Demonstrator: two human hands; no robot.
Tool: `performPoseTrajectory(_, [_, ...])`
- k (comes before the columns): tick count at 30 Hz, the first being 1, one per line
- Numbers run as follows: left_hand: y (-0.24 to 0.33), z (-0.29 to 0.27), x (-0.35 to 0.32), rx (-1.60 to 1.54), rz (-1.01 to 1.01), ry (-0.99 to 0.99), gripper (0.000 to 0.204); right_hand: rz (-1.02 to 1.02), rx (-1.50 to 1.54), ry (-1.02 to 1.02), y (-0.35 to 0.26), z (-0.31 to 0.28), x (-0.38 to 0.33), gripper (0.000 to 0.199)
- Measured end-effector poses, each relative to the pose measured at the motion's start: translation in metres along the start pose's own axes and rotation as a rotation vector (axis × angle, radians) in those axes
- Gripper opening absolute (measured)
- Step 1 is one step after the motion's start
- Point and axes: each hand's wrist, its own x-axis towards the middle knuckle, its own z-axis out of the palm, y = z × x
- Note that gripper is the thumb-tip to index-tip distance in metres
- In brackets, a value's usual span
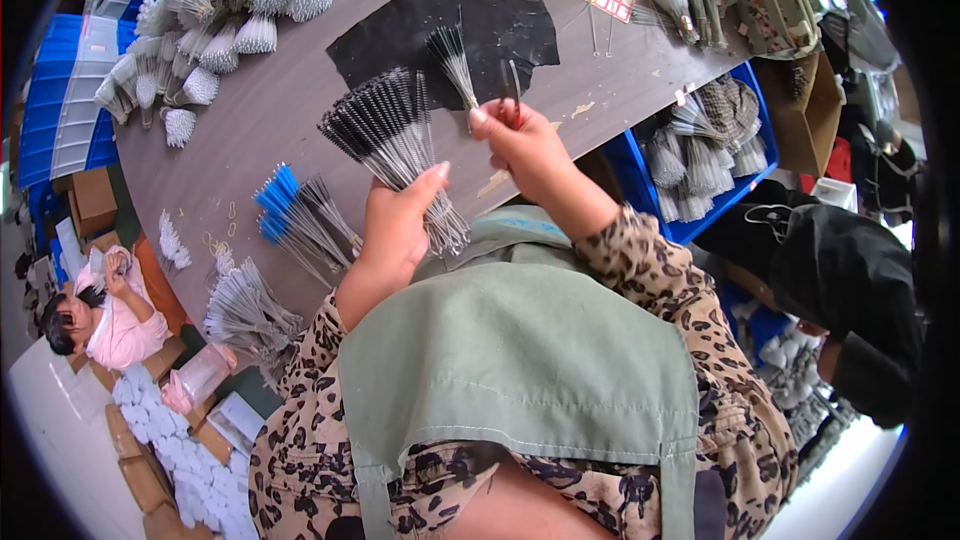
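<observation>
My left hand (392, 225) is wrapped round a thick bundle of black-bristled wire brushes (385, 125), their bristle ends fanned up and away, their bare looped wire ends pointing down toward my apron. Just to the right, my right hand (530, 145) pinches the lower end of a smaller bunch of black wire brushes (455, 62). A slim tool with a red part (517, 117) sticks out from the same hand; its kind is unclear. Beyond both hands a black sheet (430, 15) lies on the table.
To my left lie blue-bristled brushes (285, 202) and white-bristled brushes (245, 305). Many white brush bundles (225, 0) pile up at the far left. A blue bin (640, 165) of white bundles stands at the right table edge. People (125, 315) are on both sides.
</observation>
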Motion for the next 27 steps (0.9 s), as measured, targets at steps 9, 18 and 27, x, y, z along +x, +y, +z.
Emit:
performPoseTrajectory(9, [-0.051,-0.087,0.085,0.055,0.155,0.380,0.055,-0.217,-0.823,0.375,0.075,-0.039,0.139,0.035])
performPoseTrajectory(18, [-0.068,-0.122,0.144,0.388,-0.023,0.369,0.059,-0.131,-1.015,0.364,0.076,-0.031,0.169,0.049])
performPoseTrajectory(27, [0.014,0.003,0.068,0.186,0.218,-0.161,0.041,-0.100,-0.273,0.006,-0.002,0.000,0.020,0.025])
